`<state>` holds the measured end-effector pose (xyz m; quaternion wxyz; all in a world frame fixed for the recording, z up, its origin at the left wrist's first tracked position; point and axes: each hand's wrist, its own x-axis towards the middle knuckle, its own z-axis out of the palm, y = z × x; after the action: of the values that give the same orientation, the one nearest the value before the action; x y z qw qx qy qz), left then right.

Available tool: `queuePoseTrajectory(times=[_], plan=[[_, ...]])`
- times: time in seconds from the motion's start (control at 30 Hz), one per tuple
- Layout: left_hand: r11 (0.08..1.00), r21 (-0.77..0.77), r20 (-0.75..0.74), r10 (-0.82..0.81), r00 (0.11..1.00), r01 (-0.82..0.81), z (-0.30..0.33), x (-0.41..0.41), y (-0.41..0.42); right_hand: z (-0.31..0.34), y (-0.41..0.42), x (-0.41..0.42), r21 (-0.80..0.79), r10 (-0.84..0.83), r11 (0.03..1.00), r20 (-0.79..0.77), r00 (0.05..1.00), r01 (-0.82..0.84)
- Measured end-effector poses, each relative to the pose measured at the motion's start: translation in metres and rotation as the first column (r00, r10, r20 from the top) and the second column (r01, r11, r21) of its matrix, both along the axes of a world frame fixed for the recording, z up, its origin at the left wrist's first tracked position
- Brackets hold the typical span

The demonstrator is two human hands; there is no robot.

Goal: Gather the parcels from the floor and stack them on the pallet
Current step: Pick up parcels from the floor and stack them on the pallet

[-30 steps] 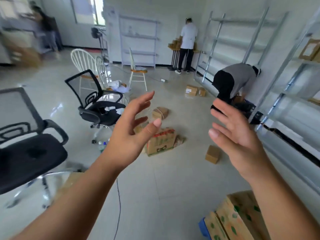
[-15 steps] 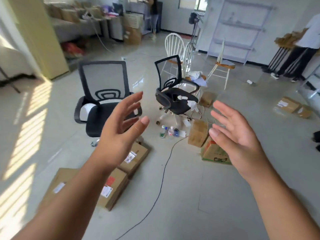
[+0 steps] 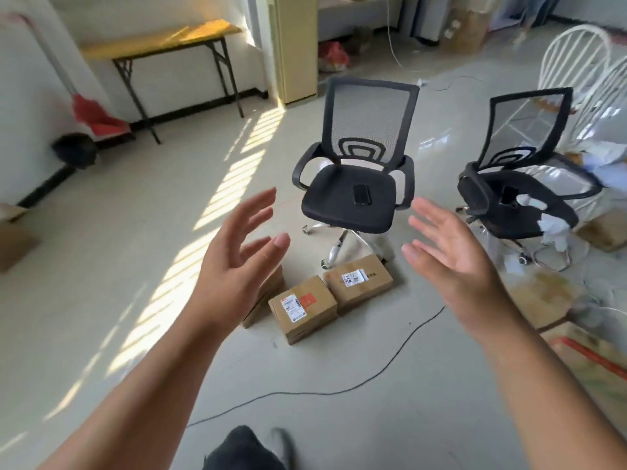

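Observation:
Three brown cardboard parcels lie together on the floor in front of me: one with a white and orange label [image 3: 303,308], one with a white label [image 3: 359,280] to its right, and a third [image 3: 268,296] partly hidden behind my left hand. My left hand [image 3: 237,262] and my right hand [image 3: 451,259] are raised above them, palms facing each other, fingers spread, holding nothing. The pallet is out of view.
A black mesh office chair [image 3: 356,178] with a phone on its seat stands just behind the parcels. A second black chair [image 3: 519,184] and white chairs [image 3: 583,66] stand right. A black cable [image 3: 339,391] crosses the floor. More boxes [image 3: 543,296] lie right; a folding table [image 3: 163,39] stands far left.
My view has swung left, away from the shelves and other people, and closer to the chair and the three parcels. Both hands stay raised and spread, holding nothing.

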<state>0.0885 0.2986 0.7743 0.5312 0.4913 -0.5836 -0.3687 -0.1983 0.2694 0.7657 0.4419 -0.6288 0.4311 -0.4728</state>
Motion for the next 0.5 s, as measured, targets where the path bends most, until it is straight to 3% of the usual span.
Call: queuePoseTrajectory(times=[0.27,0.5], plan=[[0.982,0.039,-0.081,0.188,0.979,-0.185,-0.028,0.066,-0.024,-0.006,-0.051,0.064,0.076,0.122,0.99,-0.087,0.989,-0.116],[0.965,0.114,-0.125,0.249,0.96,-0.236,-0.065,0.118,-0.067,-0.021,-0.115,0.13,0.122,0.165,0.981,-0.13,0.978,-0.149]])
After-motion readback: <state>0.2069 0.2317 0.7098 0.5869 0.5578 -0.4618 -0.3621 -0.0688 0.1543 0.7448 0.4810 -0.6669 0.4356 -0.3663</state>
